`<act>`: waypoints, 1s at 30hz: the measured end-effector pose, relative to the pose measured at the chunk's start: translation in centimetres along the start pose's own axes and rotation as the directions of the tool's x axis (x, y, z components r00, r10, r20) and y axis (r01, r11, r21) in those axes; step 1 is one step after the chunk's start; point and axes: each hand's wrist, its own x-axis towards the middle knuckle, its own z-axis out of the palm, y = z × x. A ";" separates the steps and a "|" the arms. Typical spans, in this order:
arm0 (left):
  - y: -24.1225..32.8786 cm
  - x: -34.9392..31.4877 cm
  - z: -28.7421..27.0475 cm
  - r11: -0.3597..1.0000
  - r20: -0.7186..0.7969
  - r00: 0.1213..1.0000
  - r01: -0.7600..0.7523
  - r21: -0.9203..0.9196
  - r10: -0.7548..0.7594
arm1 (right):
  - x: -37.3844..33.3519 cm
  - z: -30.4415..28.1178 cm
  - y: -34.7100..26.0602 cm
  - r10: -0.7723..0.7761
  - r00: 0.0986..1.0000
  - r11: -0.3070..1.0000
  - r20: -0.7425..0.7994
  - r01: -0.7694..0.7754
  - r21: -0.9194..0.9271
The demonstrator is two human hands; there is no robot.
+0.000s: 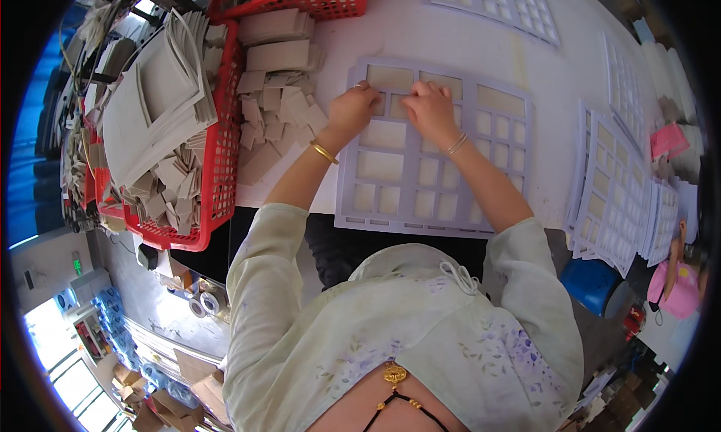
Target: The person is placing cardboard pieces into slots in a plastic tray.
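A lilac windowed panel [411, 161] is laid flat on the table [559, 109]. Its upper part is touched by the left hand [352, 110] and right hand [432, 113]; either grip's state cannot be told.

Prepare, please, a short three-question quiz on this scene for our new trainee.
1. Multiple choice: what colour is the basket beside the loose cards on the table? A) blue B) red C) green
2. True or false: the left hand is inside that basket.
3. Fill in: the loose cards lie to the ____ of the panel under the right hand.

Key: 1 B; 2 false, it is at the panel; 3 left.
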 end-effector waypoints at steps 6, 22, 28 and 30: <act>2.2 -3.8 -2.5 0.999 -0.145 0.989 -0.001 -0.036 -0.004 | -0.6 0.3 -1.6 -0.075 0.982 0.971 0.172 0.111 -0.214; -4.2 -25.4 -25.6 0.704 -0.754 0.588 0.667 0.246 -0.294 | 8.6 0.1 -13.5 -0.373 0.922 0.903 0.103 0.335 0.270; -6.9 -28.5 -24.7 0.573 -0.526 0.635 0.761 0.304 -0.565 | 11.5 3.3 -30.5 -0.580 0.814 0.668 -0.025 0.493 0.557; -6.9 -27.8 -24.6 0.552 -0.476 0.620 0.780 0.293 -0.623 | 12.0 6.3 -33.9 -0.532 0.846 0.687 0.045 0.399 0.607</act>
